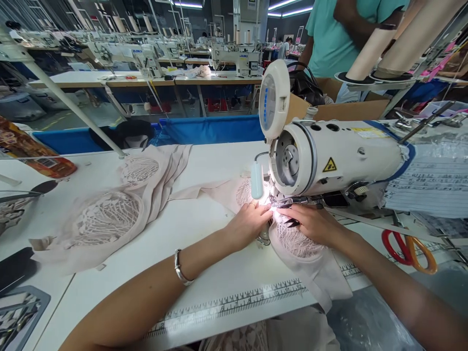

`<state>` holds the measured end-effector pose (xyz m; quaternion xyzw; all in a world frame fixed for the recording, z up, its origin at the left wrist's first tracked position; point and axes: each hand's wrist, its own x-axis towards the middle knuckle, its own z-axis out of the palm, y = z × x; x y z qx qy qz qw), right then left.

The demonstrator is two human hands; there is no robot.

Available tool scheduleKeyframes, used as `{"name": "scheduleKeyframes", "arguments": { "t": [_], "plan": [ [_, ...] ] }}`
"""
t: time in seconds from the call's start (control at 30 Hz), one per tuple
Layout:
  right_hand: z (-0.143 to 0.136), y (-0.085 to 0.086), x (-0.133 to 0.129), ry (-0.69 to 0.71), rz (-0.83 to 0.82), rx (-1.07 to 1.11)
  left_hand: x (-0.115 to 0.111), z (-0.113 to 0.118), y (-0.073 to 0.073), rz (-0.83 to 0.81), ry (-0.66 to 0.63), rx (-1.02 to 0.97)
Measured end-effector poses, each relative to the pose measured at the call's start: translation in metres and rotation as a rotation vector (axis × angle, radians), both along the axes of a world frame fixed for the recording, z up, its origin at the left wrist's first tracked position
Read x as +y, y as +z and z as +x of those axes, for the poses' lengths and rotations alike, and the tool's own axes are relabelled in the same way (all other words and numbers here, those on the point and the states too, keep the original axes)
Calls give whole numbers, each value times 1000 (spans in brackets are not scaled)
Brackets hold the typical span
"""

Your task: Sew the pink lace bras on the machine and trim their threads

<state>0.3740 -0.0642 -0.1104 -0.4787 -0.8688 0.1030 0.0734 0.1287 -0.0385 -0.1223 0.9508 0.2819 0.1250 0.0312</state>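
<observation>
Beige lace piece (298, 241) under the sewing machine (329, 156)
Left hand (250, 222) and right hand (314, 224) press flat on it, fingers spread narrow, grasping nothing.

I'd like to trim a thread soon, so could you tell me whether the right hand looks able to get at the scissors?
Probably yes. The scissors lie on the table just beside the right forearm, nothing on them, and the right hand only rests on the lace fabric.

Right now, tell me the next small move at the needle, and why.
Probably ease the lace piece a little further under the needle. Both the left hand and right hand already press it flat either side of the lit presser foot, so it looks lined up.
</observation>
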Motion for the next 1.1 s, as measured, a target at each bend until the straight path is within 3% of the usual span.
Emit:
{"name": "scheduleKeyframes", "arguments": {
  "t": [0.17,0.4,0.73,0.93,1.1],
  "plan": [
    [-3,2,-1,-20,1,-45,7,-3,-5,-44,-12,-96],
    [-8,5,-2,-22,2,-34,12,-5,0,-62,-22,-87],
    [-16,16,-4,-219,-57,-138,18,-7,-8,-29,-45,-125],
    [-15,5,0,-348,41,-161,13,-5,1,29,5,-54],
    [-6,-10,10,-311,193,-101,-14,11,11,215,79,51]
  ]
}}
